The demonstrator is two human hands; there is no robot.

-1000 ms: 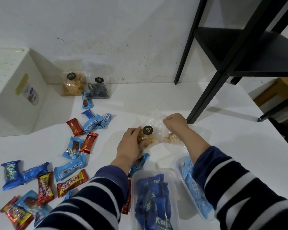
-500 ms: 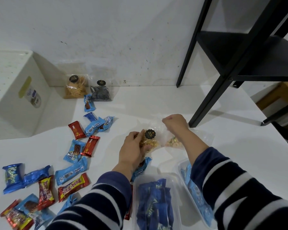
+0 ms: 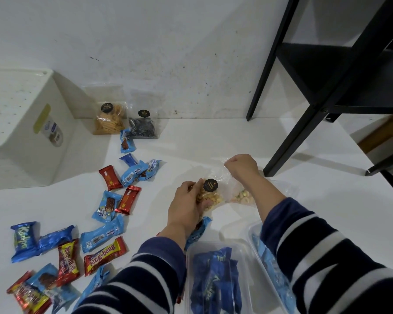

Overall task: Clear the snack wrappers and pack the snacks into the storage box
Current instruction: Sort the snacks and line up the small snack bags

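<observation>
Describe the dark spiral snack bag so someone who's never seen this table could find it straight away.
Start at the big white storage box at the table's far left, then follow the wall rightwards. Two clear bags lean there side by side, each with a round black sticker. The dark spiral snack bag is the right one: black-and-grey coiled pieces, while its neighbour, the orange stick snack bag, holds pale orange sticks.

Blue and red snack wrappers (image 3: 104, 236) are lying on the white table (image 3: 191, 143). Navy sleeves (image 3: 327, 264) are showing white stripes; the shelf (image 3: 327, 87) is showing black.
</observation>
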